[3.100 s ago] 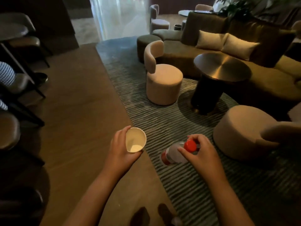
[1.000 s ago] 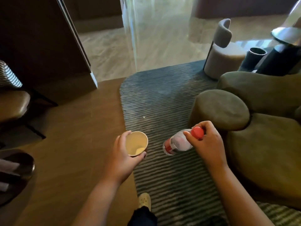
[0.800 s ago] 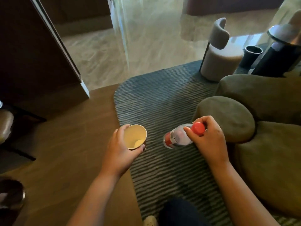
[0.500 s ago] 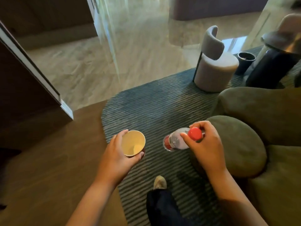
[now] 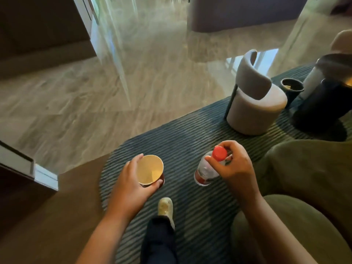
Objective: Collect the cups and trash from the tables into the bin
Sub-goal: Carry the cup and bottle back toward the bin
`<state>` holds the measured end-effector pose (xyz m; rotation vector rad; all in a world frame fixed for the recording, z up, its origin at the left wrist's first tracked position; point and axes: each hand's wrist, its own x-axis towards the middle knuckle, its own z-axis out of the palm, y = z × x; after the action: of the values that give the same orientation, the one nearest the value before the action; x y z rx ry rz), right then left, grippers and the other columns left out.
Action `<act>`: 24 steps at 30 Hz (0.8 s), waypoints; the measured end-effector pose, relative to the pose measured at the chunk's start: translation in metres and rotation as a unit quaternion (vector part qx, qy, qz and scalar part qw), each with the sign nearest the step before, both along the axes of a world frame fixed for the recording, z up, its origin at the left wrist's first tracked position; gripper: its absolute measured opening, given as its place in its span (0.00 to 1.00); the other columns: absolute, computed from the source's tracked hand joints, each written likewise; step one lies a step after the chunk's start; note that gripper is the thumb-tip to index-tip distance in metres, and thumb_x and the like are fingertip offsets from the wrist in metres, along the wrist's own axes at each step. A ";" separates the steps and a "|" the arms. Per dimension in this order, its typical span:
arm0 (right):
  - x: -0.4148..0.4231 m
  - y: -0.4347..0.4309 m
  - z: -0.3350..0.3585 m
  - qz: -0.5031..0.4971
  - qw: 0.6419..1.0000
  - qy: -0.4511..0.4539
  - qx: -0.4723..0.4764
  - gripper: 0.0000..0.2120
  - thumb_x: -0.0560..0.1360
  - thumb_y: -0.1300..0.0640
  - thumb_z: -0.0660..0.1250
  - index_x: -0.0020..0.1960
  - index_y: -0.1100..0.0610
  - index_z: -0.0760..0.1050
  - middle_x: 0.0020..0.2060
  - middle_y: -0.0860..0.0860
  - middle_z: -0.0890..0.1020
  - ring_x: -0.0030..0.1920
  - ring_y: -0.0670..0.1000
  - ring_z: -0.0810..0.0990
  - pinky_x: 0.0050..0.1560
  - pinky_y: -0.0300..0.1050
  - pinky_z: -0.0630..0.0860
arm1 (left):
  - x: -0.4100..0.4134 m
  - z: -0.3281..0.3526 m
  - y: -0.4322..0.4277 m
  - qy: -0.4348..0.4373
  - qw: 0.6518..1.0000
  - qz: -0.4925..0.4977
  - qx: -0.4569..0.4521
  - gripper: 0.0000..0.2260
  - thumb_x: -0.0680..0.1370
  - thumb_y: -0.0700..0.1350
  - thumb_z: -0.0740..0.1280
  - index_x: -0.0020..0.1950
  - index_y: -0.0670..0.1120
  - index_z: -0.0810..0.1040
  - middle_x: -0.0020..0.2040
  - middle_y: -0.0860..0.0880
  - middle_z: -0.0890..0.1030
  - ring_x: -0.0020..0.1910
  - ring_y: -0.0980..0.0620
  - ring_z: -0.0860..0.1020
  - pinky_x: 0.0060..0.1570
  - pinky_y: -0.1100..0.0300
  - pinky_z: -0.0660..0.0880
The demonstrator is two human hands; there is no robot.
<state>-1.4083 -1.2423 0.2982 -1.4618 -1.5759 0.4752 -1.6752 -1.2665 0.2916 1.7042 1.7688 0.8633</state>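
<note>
Since half a second ago the view has advanced along the striped rug (image 5: 181,134). The grey tub chair (image 5: 255,103) and the small dark bin (image 5: 292,88) sit larger in frame. The plastic bottle (image 5: 206,168) has swung from lying nearly flat to hanging steeply, cap uppermost.

Hands:
- Left hand (image 5: 131,180) is curled round a paper cup (image 5: 150,171) from the side, fingers over the far wall and thumb at the lower rim. The cup mouth faces up. A pale patch shows inside; I cannot tell whether it is residue or light.
- Right hand (image 5: 234,166) pinches the bottle at the neck, fingertips just under the red cap (image 5: 220,153). The body hangs free below, with a red label band near the base.

Position: both items are carried in the air over the rug, apart from each other. One light shoe (image 5: 165,207) is stepping forward between them. An olive sofa (image 5: 304,168) runs along the right.

Progress (judgement): pick-up of these two pieces is done and disposal is not. The bin stands well ahead to the right, beyond the tub chair and just beside the dark table pedestal (image 5: 322,103). It appears to hold something pale already.

Remaining: walk round the chair, then drop the cup and bottle in. Whether other tables hold more litter cannot be told from this view.
</note>
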 end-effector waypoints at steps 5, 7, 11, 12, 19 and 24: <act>0.011 0.165 -0.003 -0.064 0.998 -0.003 -0.005 0.16 0.65 0.52 0.76 0.49 0.51 0.73 0.43 0.44 0.77 0.46 0.45 0.75 0.48 0.47 0.74 | 0.015 -0.009 0.191 -0.013 0.998 -0.060 0.002 0.40 0.64 0.58 0.75 0.71 0.60 0.59 0.63 0.60 0.66 0.60 0.60 0.66 0.55 0.61 0.63; 0.015 0.226 0.001 -0.087 0.996 0.002 -0.007 0.16 0.65 0.52 0.76 0.49 0.49 0.73 0.44 0.42 0.77 0.47 0.43 0.75 0.48 0.44 0.73 | 0.027 0.000 0.270 -0.020 0.996 -0.089 0.002 0.42 0.65 0.56 0.75 0.73 0.60 0.55 0.66 0.57 0.66 0.61 0.60 0.65 0.56 0.62 0.62; 0.033 0.333 0.009 -0.114 0.993 -0.009 -0.022 0.16 0.66 0.51 0.76 0.50 0.51 0.74 0.45 0.44 0.77 0.49 0.44 0.74 0.50 0.39 0.71 | 0.072 0.020 0.414 0.016 0.985 -0.170 0.019 0.42 0.66 0.54 0.75 0.74 0.55 0.55 0.68 0.52 0.67 0.64 0.56 0.67 0.56 0.63 0.62; 0.041 0.357 0.012 -0.123 0.992 -0.014 -0.018 0.16 0.67 0.51 0.75 0.50 0.51 0.74 0.46 0.43 0.77 0.49 0.44 0.74 0.50 0.38 0.70 | 0.085 0.023 0.444 0.011 0.981 -0.192 0.023 0.42 0.67 0.54 0.75 0.74 0.55 0.55 0.68 0.53 0.67 0.63 0.57 0.67 0.56 0.63 0.63; 0.116 0.550 -0.002 -0.163 0.986 0.015 -0.016 0.16 0.69 0.47 0.72 0.54 0.50 0.75 0.48 0.43 0.78 0.52 0.43 0.76 0.52 0.45 0.75 | 0.171 0.005 0.649 -0.005 0.967 -0.255 0.004 0.41 0.67 0.54 0.75 0.74 0.57 0.56 0.66 0.56 0.68 0.62 0.59 0.68 0.56 0.62 0.65; 0.175 0.704 -0.006 -0.163 0.986 0.026 -0.023 0.19 0.69 0.48 0.73 0.58 0.49 0.74 0.50 0.42 0.78 0.53 0.40 0.75 0.55 0.41 0.75 | 0.217 0.007 0.797 -0.010 0.970 -0.244 -0.012 0.40 0.66 0.55 0.76 0.71 0.65 0.55 0.63 0.62 0.67 0.55 0.69 0.68 0.44 0.81 0.62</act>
<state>-1.2332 -0.5378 0.2921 -1.6898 -1.2603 0.3552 -1.4584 -0.4690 0.2985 1.9830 1.2483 0.6318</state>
